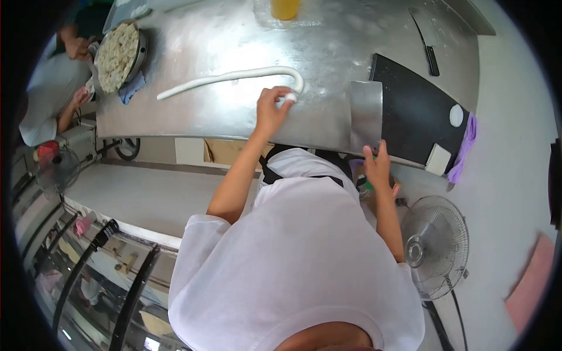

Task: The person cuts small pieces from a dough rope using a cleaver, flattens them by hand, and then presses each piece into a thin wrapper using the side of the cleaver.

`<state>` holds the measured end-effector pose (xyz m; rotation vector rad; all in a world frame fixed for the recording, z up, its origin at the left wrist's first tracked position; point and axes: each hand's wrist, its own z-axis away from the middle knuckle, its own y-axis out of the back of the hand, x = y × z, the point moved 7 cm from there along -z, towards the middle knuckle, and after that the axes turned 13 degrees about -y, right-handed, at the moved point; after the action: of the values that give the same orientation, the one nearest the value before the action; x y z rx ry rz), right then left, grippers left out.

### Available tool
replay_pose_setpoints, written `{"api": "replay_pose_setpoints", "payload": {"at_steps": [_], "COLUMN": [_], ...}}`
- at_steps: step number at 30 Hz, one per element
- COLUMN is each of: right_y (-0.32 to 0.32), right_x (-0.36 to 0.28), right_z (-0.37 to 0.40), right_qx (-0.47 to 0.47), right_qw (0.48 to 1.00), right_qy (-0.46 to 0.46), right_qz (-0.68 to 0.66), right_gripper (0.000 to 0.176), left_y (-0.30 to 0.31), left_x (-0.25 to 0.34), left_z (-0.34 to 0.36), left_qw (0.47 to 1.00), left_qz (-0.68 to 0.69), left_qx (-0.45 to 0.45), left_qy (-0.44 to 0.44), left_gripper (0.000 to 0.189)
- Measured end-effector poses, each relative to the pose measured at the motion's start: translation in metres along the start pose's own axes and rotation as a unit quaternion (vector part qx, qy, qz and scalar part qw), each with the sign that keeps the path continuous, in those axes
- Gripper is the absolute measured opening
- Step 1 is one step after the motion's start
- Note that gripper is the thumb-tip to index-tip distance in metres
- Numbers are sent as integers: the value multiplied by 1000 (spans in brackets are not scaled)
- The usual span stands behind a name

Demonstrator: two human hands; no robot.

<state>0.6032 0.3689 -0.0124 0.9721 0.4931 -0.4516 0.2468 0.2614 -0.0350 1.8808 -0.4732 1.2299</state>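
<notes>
A long white dough rope [234, 76] lies on the steel table, bending in a hook at its right end. My left hand [272, 111] is closed around that hooked end, with white dough showing between thumb and fingers. At the table's front edge, my right hand [379, 168] is closed on a cleaver, whose handle is mostly hidden by the fingers. The broad metal blade of the cleaver [366, 111] points away from me, flat-looking beside a black cutting board [410, 111].
On the board are a white round piece [456, 116] and a white block [438, 159]; a purple cloth [464, 149] hangs beside it. A knife [432, 58] lies far right. At left, a co-worker's hands are near a pan of filling [119, 57]. A fan [434, 248] stands right.
</notes>
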Motion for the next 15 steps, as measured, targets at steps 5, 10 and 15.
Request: {"api": "replay_pose_setpoints", "payload": {"at_steps": [5,10,15], "right_y": [29,34,14], "right_x": [17,58,121], "right_z": [41,100,166], "right_qx": [34,125,219], "right_qw": [996,937,861], "right_qy": [-24,-146,-219], "right_qz": [-78,-290,-404], "right_gripper": [33,31,28], "left_y": [-52,-147,-257], "left_x": [36,112,153], "left_z": [-8,-21,-7], "left_qw": [984,950,869], "left_qz": [63,141,92], "left_qx": [-96,-235,-450], "left_qy": [-134,-149,-181], "left_gripper": [30,32,28]}}
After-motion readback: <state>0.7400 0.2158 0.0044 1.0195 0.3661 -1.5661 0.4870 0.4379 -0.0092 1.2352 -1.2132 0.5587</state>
